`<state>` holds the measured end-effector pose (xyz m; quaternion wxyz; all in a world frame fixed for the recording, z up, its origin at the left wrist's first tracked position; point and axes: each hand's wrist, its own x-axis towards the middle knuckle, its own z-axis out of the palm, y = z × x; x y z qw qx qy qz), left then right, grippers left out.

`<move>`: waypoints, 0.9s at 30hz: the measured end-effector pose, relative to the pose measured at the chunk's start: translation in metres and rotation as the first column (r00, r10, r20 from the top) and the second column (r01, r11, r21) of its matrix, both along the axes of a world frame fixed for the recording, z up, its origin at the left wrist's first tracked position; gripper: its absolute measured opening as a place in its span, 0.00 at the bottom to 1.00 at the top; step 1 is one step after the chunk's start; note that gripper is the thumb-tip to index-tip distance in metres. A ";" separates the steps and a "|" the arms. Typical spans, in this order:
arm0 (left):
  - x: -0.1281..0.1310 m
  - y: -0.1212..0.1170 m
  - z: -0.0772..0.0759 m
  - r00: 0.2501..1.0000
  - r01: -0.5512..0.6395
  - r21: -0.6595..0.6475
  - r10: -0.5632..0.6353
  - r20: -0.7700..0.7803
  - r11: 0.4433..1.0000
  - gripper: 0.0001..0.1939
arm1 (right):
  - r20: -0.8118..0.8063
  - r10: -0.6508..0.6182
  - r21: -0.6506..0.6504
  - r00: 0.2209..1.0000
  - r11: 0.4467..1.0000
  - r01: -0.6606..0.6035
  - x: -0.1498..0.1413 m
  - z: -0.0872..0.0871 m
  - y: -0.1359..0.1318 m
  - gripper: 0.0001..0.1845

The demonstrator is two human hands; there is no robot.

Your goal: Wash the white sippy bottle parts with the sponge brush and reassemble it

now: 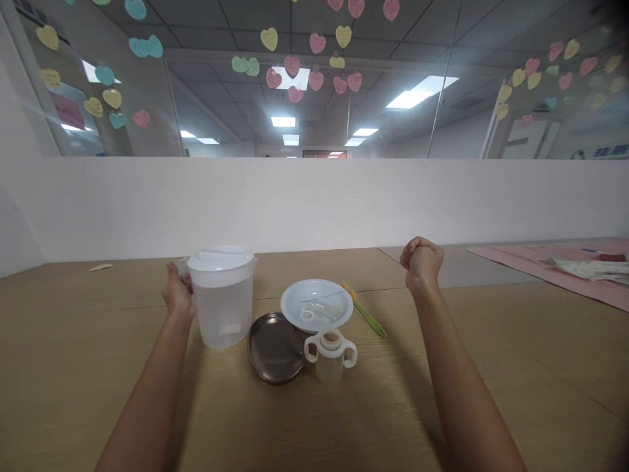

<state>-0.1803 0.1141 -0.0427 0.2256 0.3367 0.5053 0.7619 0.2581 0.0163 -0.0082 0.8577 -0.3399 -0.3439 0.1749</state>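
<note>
My left hand (177,292) is closed round the handle of a translucent plastic pitcher (222,314) with a white lid. The pitcher is upright at the left of the group. My right hand (422,263) is a fist held out to the right, apart from every object, with nothing showing in it. Between the hands lies a round metal dish (276,351), partly under a light-blue bowl (317,288). In the bowl are a clear bottle-like piece with a white ring (308,316) and a thin straw-like stick. A two-handled baby bottle (330,360), open at the top, stands in front.
A green-handled brush (369,318) with a yellow head leans at the bowl's right side. Far right, a pink cloth (521,259) bears white packets and a pen. A small flat pale piece (101,267) lies at the left. A white wall (314,203) closes off the wooden table's back.
</note>
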 end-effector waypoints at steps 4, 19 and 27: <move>0.023 -0.005 0.016 0.999 -0.028 0.029 0.029 -0.031 0.999 0.21 | -0.002 0.010 -0.007 1.000 1.000 -0.010 -0.001 0.001 0.000 0.03; 0.103 -0.061 0.039 0.692 0.047 0.210 0.120 -0.712 0.977 0.17 | 0.077 0.050 -0.040 0.996 0.998 -0.047 -0.002 -0.003 0.003 0.03; 0.102 -0.062 0.044 0.598 -0.052 0.245 0.226 -0.769 0.968 0.17 | 0.073 0.066 -0.043 0.995 0.997 -0.063 -0.004 -0.003 0.004 0.02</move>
